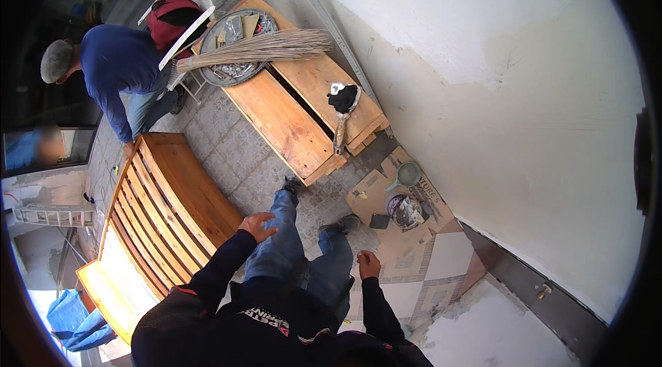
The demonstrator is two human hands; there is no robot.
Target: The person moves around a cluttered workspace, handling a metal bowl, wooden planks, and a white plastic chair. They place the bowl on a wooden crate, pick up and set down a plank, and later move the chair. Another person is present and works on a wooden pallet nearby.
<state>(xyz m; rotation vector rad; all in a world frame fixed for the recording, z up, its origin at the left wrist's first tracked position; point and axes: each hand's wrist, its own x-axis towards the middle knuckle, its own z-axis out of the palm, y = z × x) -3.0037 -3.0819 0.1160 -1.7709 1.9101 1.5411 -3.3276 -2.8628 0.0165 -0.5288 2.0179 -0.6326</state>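
My left hand [257, 226] hangs in front of me beside my thigh, its fingers apart and nothing in them. It is nearest to the slatted wooden bench [200, 187] on the left, and I see no contact between them. My right hand [368, 265] hangs on the other side of my legs with its fingers curled in. No object shows in it. At the far end of the bench, a person in a blue top and grey cap [121, 63] bends over with a hand at its edge.
A wooden platform [276, 132] along the wall bears a round tray [221, 76], a bundle of thin sticks [269, 48] and a brush [340, 129]. On cardboard [376, 187] stand a bucket of plaster [405, 212] and a green dipper [408, 174]. A stepladder [55, 216] is far left.
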